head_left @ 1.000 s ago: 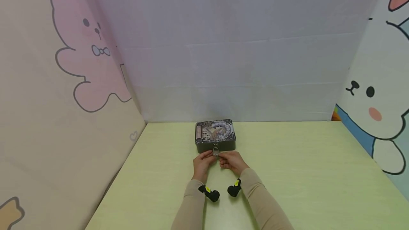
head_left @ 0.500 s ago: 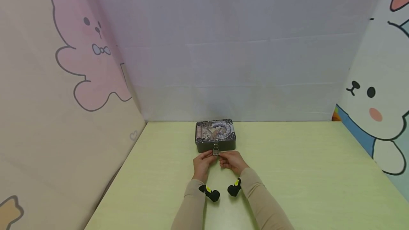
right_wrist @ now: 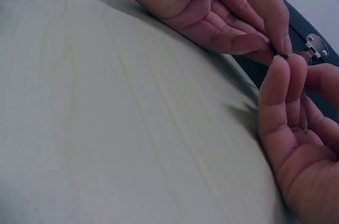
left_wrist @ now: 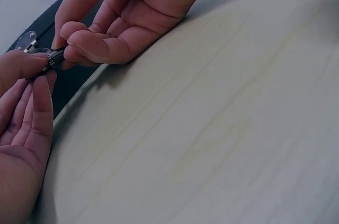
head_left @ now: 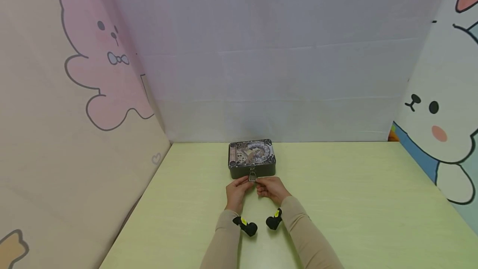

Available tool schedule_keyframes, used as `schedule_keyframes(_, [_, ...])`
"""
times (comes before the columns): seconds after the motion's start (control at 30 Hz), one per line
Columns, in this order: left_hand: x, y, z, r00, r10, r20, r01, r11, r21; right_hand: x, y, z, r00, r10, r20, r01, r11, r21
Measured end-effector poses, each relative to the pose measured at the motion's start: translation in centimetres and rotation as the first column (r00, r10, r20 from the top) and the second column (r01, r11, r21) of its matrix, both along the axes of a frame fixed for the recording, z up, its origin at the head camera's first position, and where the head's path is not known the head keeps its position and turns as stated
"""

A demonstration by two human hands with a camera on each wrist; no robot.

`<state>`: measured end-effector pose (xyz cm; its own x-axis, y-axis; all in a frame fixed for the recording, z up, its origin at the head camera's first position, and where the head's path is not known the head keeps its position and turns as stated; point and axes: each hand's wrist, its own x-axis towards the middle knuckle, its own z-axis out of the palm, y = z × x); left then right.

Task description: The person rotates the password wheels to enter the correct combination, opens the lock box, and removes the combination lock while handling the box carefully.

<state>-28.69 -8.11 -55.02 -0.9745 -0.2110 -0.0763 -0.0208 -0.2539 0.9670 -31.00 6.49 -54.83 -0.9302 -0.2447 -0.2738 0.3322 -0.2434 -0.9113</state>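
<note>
A dark tin box with an illustrated lid stands at the back of the table, its lid down. From the metal latch on its front hangs a small combination padlock with number dials. My left hand holds the padlock from the left, thumb and fingers on its body. On the other side, my right hand pinches the padlock's end between thumb and forefinger. In the left wrist view the dials of the padlock show between both hands' fingertips; the right wrist view mostly hides them.
The pale yellow-green table spreads to both sides. A white cloth wall rises right behind the box, and printed side walls flank the table. Black wrist cameras sit on the insides of both wrists.
The hands keep their places at the padlock. It looks tipped very slightly upward compared with earlier; the box has stayed put.
</note>
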Motion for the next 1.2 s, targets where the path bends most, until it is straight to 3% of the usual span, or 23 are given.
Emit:
schedule_keyframes(0.23, [-0.66, 0.18, -1.05, 0.999, 0.042, 0.009, -0.042, 0.999, 0.014, -0.02, 0.02, -0.15, 1.000, 0.000, 0.002, 0.000, 1.000, 0.001])
schedule_keyframes(0.73, [-0.86, 0.36, -0.95, 0.997, 0.070, 0.033, -0.070, 0.998, 0.003, -0.17, -0.03, -0.37, 1.000, 0.005, -0.014, -0.005, 1.000, 0.011])
schedule_keyframes(1.2, [-0.64, -0.06, -0.94, 1.000, 0.004, 0.015, -0.005, 0.999, 0.033, -0.01, 0.05, -0.25, 1.000, 0.006, -0.024, -0.006, 1.000, -0.001])
